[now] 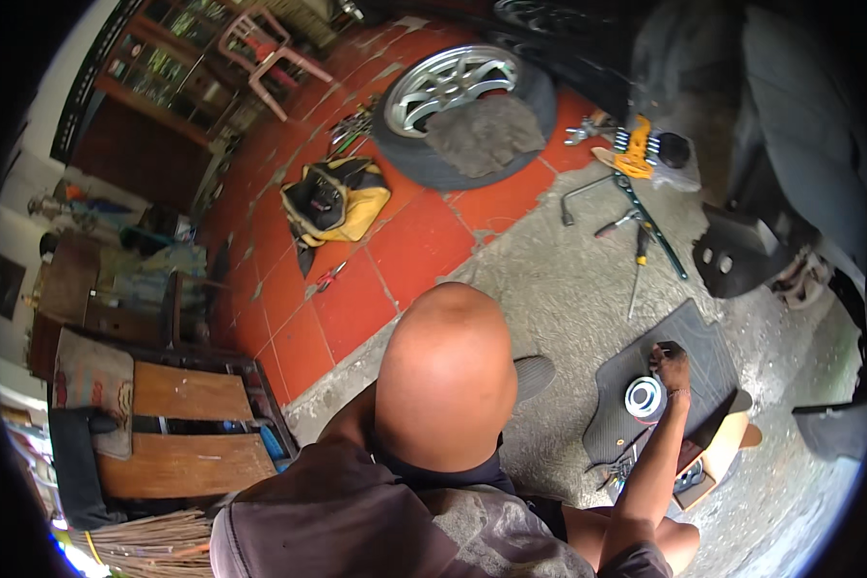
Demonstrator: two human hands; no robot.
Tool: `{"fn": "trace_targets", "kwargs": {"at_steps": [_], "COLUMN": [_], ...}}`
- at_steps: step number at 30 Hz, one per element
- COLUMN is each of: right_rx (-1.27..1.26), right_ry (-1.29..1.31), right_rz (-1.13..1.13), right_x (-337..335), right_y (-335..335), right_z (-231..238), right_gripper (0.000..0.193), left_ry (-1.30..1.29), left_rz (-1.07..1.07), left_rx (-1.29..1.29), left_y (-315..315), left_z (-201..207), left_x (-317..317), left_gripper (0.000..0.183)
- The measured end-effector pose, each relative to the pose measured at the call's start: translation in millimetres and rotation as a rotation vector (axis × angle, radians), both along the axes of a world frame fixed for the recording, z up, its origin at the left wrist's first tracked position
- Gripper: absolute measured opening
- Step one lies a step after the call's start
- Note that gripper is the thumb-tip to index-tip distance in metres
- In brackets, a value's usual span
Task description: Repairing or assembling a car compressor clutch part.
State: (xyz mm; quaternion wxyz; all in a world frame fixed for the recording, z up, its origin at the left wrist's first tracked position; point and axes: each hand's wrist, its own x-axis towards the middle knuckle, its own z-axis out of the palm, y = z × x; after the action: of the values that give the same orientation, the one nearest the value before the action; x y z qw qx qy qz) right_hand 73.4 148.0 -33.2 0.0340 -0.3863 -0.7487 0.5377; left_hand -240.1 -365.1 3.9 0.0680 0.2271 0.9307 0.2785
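My right hand reaches over a dark rubber mat on the concrete, its fingers curled round something small and dark that I cannot make out. Just beside its wrist stands a round can with a pale, ringed top. Behind my raised knee my left hand is hidden; only part of that arm shows. Close to my right forearm is an open cardboard box with dark items in it.
Ahead lies a wheel with a grey cloth on it. A yellow-black tool bag sits on red tiles. A screwdriver, an L-shaped wrench and other tools lie right of centre. Dark vehicle parts border the right side.
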Motion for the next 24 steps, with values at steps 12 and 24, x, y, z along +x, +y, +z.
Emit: {"fn": "trace_targets", "kwargs": {"at_steps": [12,24], "right_rx": [0.115,0.139], "right_ry": [-0.006,-0.065], "right_rz": [0.174,0.3], "right_x": [-52.1,14.5], "right_y": [-84.4,-126.6], "right_z": [43.7,11.6], "right_gripper": [0.026,0.024], "left_ry": [0.04,-0.35], "left_rz": [0.636,0.827], "left_rx": [-0.429,-0.677], "left_y": [-168.4,-303.1], "left_z": [-25.2,-61.0], "left_x": [-118.7,-277.9], "left_gripper": [0.044,0.069]}}
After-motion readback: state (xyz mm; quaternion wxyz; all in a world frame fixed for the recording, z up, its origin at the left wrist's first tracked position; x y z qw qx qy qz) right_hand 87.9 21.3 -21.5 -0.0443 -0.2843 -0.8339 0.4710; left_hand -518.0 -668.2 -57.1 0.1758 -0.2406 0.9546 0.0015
